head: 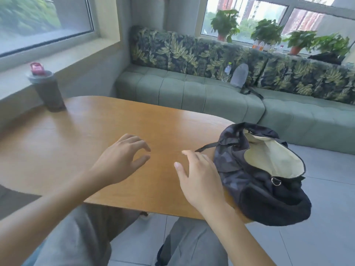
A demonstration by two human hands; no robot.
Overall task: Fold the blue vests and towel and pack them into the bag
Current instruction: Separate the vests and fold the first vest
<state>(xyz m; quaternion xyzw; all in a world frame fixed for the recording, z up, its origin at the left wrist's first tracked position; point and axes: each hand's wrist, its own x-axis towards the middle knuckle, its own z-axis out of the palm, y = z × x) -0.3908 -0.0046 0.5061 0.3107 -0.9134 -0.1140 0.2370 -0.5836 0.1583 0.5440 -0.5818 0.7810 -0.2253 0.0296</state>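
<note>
1. The bag (265, 173) is lying on the right end of the table (96, 135), and part of it is hanging over the near edge.
2. Its mouth is gaping open and showing a pale lining, and the opening is facing up and a little to the right.
3. The long way of the bag is running from the far side of the table toward the person.
4. The right hand (199, 177) is hovering just beside the bag, on its left, and I cannot tell if it is touching the cloth.
5. The fingers (187, 153) of the right hand are spreading loosely and are holding nothing.
6. The left hand (119, 160) is hovering over the middle of the table, well apart from the bag.
7. Its fingers (142, 145) are curling a little and are holding nothing too.
8. So the bag is lying to the right of both hands, and the right hand is the nearer one.
9. No blue vests and no towel are showing here, so I think the folding is not started or the cloths are out of view.
10. A thin black strap (209, 146) is sticking out from the bag toward the right fingers.
</note>
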